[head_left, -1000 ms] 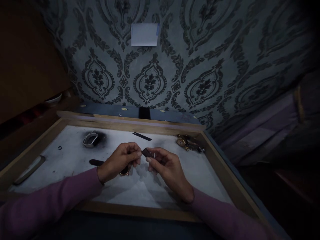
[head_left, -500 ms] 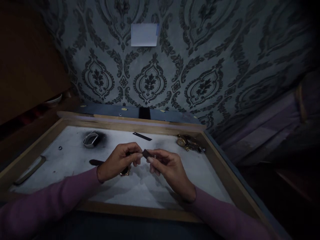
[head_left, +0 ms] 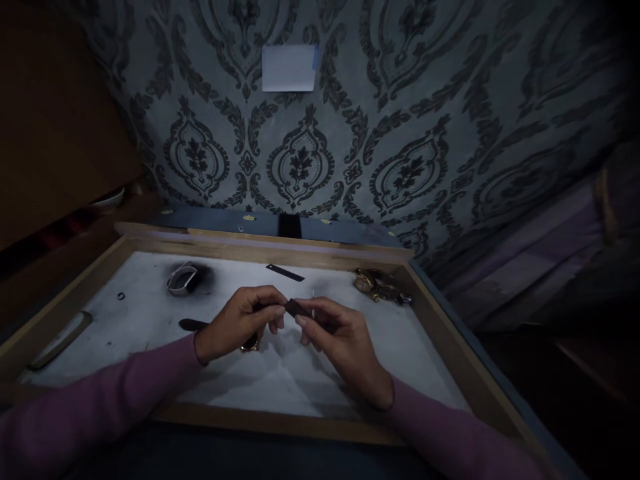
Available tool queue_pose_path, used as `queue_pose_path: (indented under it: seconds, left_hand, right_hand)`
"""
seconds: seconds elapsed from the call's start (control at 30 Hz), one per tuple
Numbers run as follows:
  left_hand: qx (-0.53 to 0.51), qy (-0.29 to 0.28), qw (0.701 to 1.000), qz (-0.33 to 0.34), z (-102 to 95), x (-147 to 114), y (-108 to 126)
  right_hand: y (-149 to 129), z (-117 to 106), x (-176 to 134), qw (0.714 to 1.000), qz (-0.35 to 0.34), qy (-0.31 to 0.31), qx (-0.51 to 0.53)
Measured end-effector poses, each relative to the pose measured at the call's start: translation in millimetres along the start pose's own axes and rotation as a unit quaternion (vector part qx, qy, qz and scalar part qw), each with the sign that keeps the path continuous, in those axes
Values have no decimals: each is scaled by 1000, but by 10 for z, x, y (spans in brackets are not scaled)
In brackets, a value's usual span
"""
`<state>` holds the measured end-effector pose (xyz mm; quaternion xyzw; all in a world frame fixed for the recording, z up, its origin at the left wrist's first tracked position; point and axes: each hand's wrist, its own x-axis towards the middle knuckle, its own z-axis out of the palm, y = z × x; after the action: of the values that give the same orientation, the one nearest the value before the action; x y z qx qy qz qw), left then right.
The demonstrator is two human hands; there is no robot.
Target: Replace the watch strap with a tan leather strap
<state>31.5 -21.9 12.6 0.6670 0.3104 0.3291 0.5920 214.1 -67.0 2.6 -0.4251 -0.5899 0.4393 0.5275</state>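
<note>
Both hands meet in the air over the tray, pinching a small dark piece [head_left: 293, 307] that looks like the end of a watch strap. My left hand [head_left: 245, 317] grips its left side between thumb and fingertips. From the right, the thumb and forefinger of my right hand [head_left: 337, 333] close on the other side. A thin light rod [head_left: 313, 301] sticks up at the right fingers; its kind is unclear. Beneath the left hand lies a gold-rimmed watch [head_left: 251, 343], mostly hidden, and a black strap [head_left: 193, 325] shows left of the wrist.
The shallow wooden tray [head_left: 260, 421] has a white floor. On it lie a silver-banded watch [head_left: 184, 280], a dark flat strip [head_left: 285, 273], gold watches [head_left: 367, 283] at the right back, a small dark ring [head_left: 121, 296] and a curved strap [head_left: 63, 343]. Patterned wallpaper rises behind.
The hands stay almost in place around the dark piece. The thin rod at the right fingers now reaches slightly higher.
</note>
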Motion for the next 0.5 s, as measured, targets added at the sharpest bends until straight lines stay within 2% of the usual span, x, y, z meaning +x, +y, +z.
queue_pose_path:
  seconds: [0.27,0.5]
  left_hand:
    - [-44,-18,997,-54,-9,16,-22]
    - [-119,-34,989,-78,-6,58,-24]
  right_hand:
    - [43,-6,-23,998,-41,7,-39]
    - [73,-30,-13,999,-25,-2,-47]
